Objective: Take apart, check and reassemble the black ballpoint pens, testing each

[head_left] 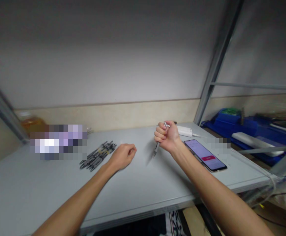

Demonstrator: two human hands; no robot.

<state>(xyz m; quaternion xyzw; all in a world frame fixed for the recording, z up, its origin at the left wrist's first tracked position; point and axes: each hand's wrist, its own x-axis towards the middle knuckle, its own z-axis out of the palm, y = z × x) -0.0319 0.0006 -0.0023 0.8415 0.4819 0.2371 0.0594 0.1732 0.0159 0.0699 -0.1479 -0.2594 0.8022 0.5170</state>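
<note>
My right hand (166, 136) is closed in a fist round a grey pen (156, 150), held upright with its tip pointing down just above the grey table (138, 183). My left hand (124, 155) rests on the table in a loose fist, and what is inside it, if anything, is hidden. A pile of several dark pens (97, 156) lies just left of my left hand.
A phone (205, 154) with a lit screen lies right of my right wrist. A white device (185, 131) sits behind it by the wall. Metal shelf posts (214, 65) stand at right; blue trays (243, 131) lie beyond. A blurred patch covers something at the left.
</note>
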